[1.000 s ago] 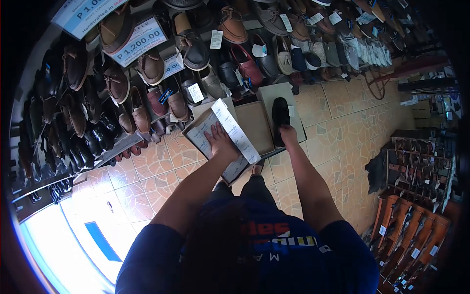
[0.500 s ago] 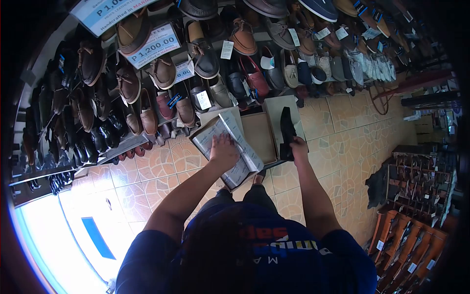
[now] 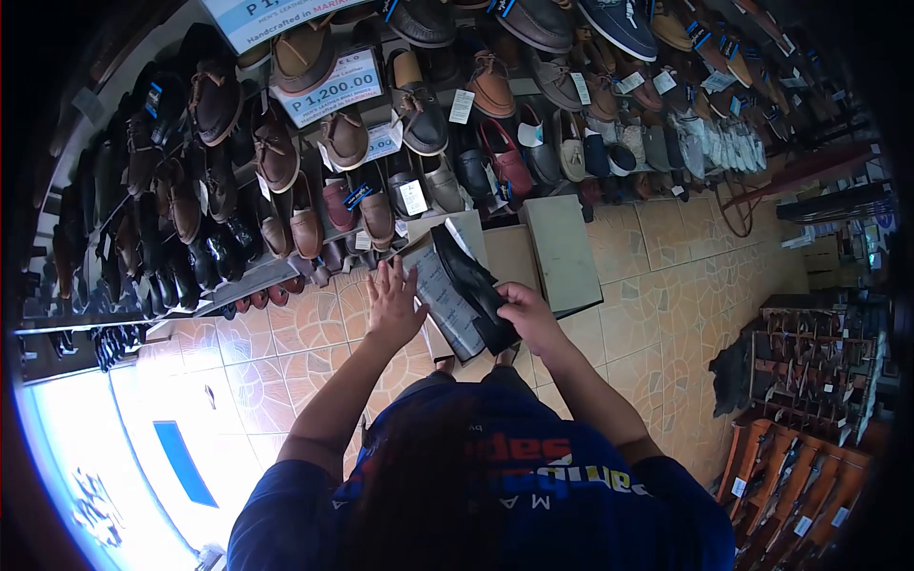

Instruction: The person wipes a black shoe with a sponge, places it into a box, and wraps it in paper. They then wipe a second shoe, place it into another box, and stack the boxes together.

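Observation:
A black dress shoe [image 3: 466, 276] lies tilted over a shoebox lined with printed wrapping paper [image 3: 440, 293]. Its heel end is in my right hand [image 3: 529, 319], with the fingers closed round it. My left hand [image 3: 393, 303] is spread flat at the left edge of the box, holding nothing. Behind and to the right stand other cardboard boxes, one with a grey-beige lid [image 3: 560, 249]. Part of the paper is hidden under the shoe.
Shelves packed with loafers and boat shoes [image 3: 419, 119] run along the front, with price signs [image 3: 333, 90]. Tiled floor [image 3: 647, 305] stretches right to wooden racks [image 3: 790, 476]. A bright glass area [image 3: 143, 466] lies at the left.
My right hand has brought the black shoe left, from beside the right-hand box to above the papered box. My left hand has slid off the paper to the box's left edge.

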Tool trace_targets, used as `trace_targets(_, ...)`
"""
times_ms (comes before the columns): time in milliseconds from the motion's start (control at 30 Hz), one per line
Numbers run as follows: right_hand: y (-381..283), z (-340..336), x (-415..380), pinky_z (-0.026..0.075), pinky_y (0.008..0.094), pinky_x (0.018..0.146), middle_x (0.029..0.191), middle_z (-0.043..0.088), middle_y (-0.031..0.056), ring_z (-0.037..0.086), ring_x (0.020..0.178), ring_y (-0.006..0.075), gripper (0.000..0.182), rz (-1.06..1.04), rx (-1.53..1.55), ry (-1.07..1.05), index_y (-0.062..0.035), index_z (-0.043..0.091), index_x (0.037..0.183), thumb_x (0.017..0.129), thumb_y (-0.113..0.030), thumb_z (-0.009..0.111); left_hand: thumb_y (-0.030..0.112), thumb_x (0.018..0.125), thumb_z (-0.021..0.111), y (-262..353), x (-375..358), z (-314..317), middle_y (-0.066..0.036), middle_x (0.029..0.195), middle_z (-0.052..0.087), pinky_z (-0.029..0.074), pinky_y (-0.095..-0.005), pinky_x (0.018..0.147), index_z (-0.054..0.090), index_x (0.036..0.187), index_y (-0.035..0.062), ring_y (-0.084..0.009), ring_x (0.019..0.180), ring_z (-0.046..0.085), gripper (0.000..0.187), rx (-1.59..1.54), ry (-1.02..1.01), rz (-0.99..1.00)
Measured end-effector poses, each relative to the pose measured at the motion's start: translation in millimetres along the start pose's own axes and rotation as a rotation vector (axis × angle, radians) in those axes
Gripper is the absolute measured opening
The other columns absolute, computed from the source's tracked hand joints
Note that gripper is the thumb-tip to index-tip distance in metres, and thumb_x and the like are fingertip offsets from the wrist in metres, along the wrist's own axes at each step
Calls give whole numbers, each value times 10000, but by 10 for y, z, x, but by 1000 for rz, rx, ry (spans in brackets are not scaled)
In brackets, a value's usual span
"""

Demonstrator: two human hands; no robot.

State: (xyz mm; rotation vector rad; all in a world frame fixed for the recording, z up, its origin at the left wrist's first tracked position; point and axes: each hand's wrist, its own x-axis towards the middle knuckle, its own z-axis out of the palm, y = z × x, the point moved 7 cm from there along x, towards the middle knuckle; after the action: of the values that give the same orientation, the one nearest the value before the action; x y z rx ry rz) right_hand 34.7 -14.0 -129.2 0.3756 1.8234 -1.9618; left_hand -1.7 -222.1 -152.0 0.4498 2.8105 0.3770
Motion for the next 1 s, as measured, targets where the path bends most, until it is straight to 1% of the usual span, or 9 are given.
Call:
trace_targets(167,-410,77,-79,467,305,651,773,631,114,614,720,189,225,-103,-407,24,25,592,928,713,2,526,280,663,742,96,-80,-487,-209,1482,163,78,-607,1077,242,1423,77,-412,1383,98,932,-289,381,114)
trace_targets(400,-1214,491,-346,499,416,685,760,634,149,626,766,315,145,-373,-1375,69,-19,608,801,695,-117,598,291,646,734,967,-332,-807,-172,1455,255,61,-601,1085,269,1411,68,-333,1388,161,922,-83,148,563)
trace_targets(600,-1295,676,-376,479,390,711,744,637,121,620,797,277,112,-483,-1457,7,-29,614,764,690,-112,604,287,633,725,837,-145,-868,-146,1239,502,135,-566,1092,327,1368,60,-284,1188,473,866,-241,188,320)
trace_targets(633,-1286,748,-387,463,383,729,748,633,113,611,797,268,115,-529,-1521,-38,-32,615,765,685,-113,597,348,636,723,851,-155,-909,-137,1069,589,190,-580,1066,388,1317,51,-284,1040,573,814,-256,188,308)
trace_targets(733,-1333,942,-367,417,360,778,743,623,83,590,805,237,115,-696,-1664,-132,-40,618,754,678,-119,583,328,641,730,883,-180,-774,-164,1075,586,224,-577,1058,446,1261,48,-304,1048,571,737,-378,194,306)
trace_targets(800,-1356,1063,-380,390,343,807,716,618,54,583,820,207,102,-822,-1689,-161,-45,620,728,685,-129,580,379,616,758,807,-153,-583,-166,962,635,405,-521,930,508,1155,38,-324,929,623,685,-461,195,207)
trace_targets(833,-1286,1074,-286,367,374,898,865,642,69,567,929,217,136,-685,-1718,-225,-44,630,805,706,-127,587,365,626,755,765,-135,-479,-171,956,636,445,-490,892,514,1138,29,-320,918,628,659,-547,104,128)
trace_targets(933,-1770,1167,-534,324,408,979,1088,608,91,530,1056,238,182,-1066,-1505,-31,-61,625,901,731,-119,593,318,658,737,523,-185,-271,-180,944,637,514,-393,780,521,1108,-18,-277,899,640,601,-882,59,-190)
trace_targets(1000,-1883,979,-514,297,431,1025,1220,541,91,475,1156,272,243,-925,-1348,22,-86,612,994,752,-102,602,300,674,725,358,-272,36,-179,932,637,529,-354,742,517,1101,-52,-242,889,643,592,-1240,74,-429)
